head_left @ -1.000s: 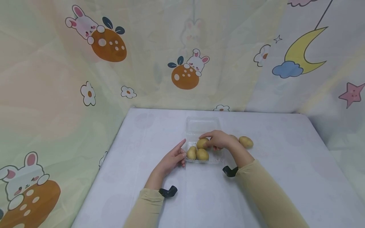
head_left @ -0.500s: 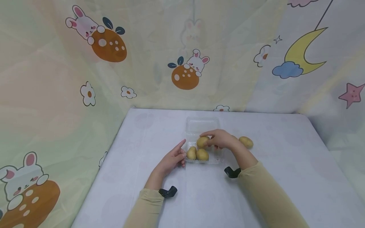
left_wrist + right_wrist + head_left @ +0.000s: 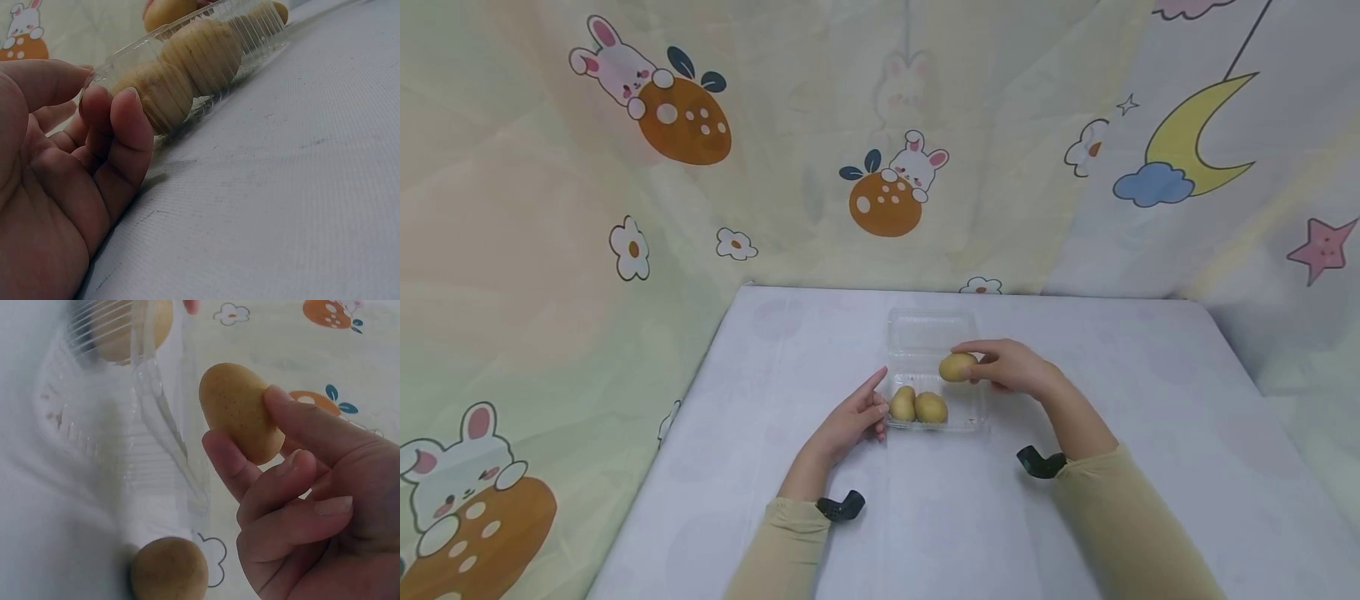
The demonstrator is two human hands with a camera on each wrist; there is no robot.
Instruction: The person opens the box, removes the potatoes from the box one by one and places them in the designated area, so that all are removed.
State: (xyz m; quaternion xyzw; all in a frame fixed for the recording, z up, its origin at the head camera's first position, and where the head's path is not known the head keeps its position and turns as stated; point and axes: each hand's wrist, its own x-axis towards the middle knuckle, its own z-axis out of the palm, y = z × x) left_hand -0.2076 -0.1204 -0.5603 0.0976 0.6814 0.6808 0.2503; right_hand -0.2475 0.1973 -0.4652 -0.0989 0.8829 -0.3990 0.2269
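Head view: the right hand pinches a potato just lifted from the clear container, whose edge the left hand grips beside two remaining potatoes, suggesting that emptying is under way.
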